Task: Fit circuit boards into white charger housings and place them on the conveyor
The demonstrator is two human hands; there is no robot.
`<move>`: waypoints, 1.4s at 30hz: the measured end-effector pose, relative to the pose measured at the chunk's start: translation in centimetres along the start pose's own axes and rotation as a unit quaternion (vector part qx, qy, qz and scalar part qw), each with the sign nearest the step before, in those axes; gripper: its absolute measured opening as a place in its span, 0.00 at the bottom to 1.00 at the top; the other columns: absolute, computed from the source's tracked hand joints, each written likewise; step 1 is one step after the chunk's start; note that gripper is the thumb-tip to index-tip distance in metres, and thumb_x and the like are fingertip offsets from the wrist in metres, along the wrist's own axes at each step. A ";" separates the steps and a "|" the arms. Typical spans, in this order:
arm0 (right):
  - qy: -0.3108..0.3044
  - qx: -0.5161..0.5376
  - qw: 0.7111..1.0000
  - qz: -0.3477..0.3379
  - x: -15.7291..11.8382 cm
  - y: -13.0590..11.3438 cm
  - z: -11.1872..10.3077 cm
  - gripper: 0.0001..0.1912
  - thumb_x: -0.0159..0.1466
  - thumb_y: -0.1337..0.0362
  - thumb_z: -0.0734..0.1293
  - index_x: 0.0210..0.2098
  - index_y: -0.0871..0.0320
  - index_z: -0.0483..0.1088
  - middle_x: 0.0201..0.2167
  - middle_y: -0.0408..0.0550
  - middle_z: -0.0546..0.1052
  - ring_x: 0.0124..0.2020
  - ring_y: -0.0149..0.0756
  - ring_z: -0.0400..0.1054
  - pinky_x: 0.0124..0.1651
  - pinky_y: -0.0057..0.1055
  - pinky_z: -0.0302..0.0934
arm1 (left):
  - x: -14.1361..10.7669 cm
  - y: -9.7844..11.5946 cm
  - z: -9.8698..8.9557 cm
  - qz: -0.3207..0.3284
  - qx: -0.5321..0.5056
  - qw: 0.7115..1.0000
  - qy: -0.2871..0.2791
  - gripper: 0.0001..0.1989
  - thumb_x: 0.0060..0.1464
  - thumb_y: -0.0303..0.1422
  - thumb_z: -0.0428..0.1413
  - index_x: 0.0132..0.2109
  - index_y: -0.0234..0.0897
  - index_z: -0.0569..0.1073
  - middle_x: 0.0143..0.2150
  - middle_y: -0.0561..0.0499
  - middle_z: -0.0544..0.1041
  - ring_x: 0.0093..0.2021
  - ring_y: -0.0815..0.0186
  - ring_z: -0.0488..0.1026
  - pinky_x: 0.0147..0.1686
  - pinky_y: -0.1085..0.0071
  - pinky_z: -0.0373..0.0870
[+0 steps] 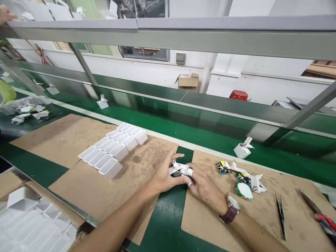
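Observation:
My left hand (168, 174) and my right hand (203, 183) meet over the gap between two cardboard sheets, both closed on a small white plastic part (181, 167). A metal pin stands up at its left end, and the fingers hide much of it. White covers sit on some of my right fingertips. To the right lie a small circuit board (223, 168), a second board with a white oval patch (244, 190) and a loose white plastic piece (258, 183). On the left, white open-topped cases (109, 167) stand in tight rows.
Tweezers (280, 217) and red-handled scissors (321, 217) lie at the right. A carton (78, 224) of white cases is at lower left. On the green belt (162, 122) stand white cases with raised parts, one a white case (242, 151). A metal shelf rail (183, 43) crosses above.

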State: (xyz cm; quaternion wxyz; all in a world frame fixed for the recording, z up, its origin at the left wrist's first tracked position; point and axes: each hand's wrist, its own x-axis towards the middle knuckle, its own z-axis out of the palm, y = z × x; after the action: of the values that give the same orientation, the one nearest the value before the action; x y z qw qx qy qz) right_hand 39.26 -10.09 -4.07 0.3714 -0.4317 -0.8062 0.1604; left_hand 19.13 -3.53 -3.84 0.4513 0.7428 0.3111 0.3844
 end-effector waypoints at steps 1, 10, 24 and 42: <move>0.005 -0.001 1.000 -0.001 -0.1 0.0 0.1 0.19 0.71 0.72 0.61 0.59 0.52 0.69 0.54 0.55 0.75 0.50 0.44 0.75 0.52 0.43 0.75 | 0.0 0.0 -0.2 -0.002 0.018 1.000 0.001 0.60 0.46 0.50 0.73 0.76 0.43 0.49 0.62 0.35 0.73 0.54 0.53 0.77 0.54 0.56 0.74; 0.038 -0.009 0.999 -0.009 0.0 0.0 0.1 0.20 0.75 0.69 0.62 0.65 0.50 0.64 0.54 0.55 0.76 0.50 0.44 0.76 0.52 0.43 0.75 | 0.3 1.0 -0.5 -0.014 0.091 0.993 0.069 0.26 0.70 0.44 0.51 0.69 0.39 0.61 0.45 0.47 0.81 0.47 0.61 0.79 0.53 0.61 0.75; -0.010 -0.058 0.998 -0.008 0.3 0.0 0.0 0.17 0.74 0.69 0.61 0.61 0.52 0.68 0.52 0.55 0.75 0.47 0.43 0.76 0.50 0.42 0.76 | 0.2 1.7 0.0 -0.031 0.085 0.992 0.091 0.24 0.70 0.43 0.50 0.66 0.37 0.62 0.44 0.47 0.81 0.46 0.60 0.79 0.52 0.62 0.74; 0.044 -0.038 0.998 -0.001 0.3 -0.4 -0.2 0.11 0.73 0.66 0.63 0.55 0.54 0.66 0.48 0.54 0.75 0.44 0.41 0.74 0.46 0.38 0.73 | 0.1 1.4 0.3 -0.025 0.087 0.992 0.085 0.24 0.71 0.43 0.49 0.66 0.36 0.64 0.46 0.46 0.80 0.47 0.60 0.79 0.52 0.61 0.73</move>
State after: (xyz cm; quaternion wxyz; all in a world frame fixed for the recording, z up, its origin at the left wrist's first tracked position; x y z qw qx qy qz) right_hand 39.05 -10.06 -3.57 0.3899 -0.4507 -0.7954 0.1105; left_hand 19.57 -4.10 -2.66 0.3664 0.7358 0.3987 0.4067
